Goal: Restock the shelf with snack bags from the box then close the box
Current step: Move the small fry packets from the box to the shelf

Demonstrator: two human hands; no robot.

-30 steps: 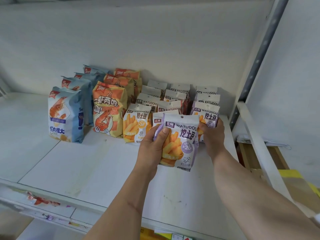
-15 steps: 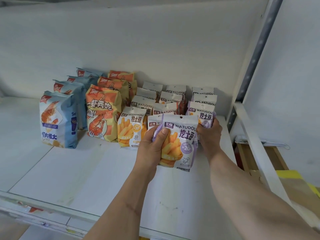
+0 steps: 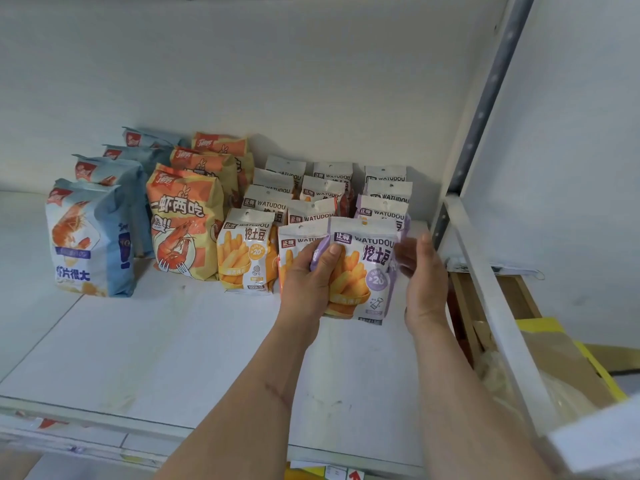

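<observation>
Your left hand (image 3: 308, 278) had fingers clamped on the purple bag (image 3: 363, 271), front of the right row on the shelf (image 3: 173, 358). Right hand (image 3: 420, 271) at its 3 o'clock edge, fingers apart, loose. Bag prob. light, soft, crinkly; grip the side seams, don't squeeze the middle.

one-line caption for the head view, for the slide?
Left hand grips a purple snack bag at the shelf front; right hand beside it.

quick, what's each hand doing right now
Left hand: holds the purple Watudou bag, thumb curled over its front.
Right hand: open beside the bag's right edge, fingers loosely bent, gripping nothing.
</observation>
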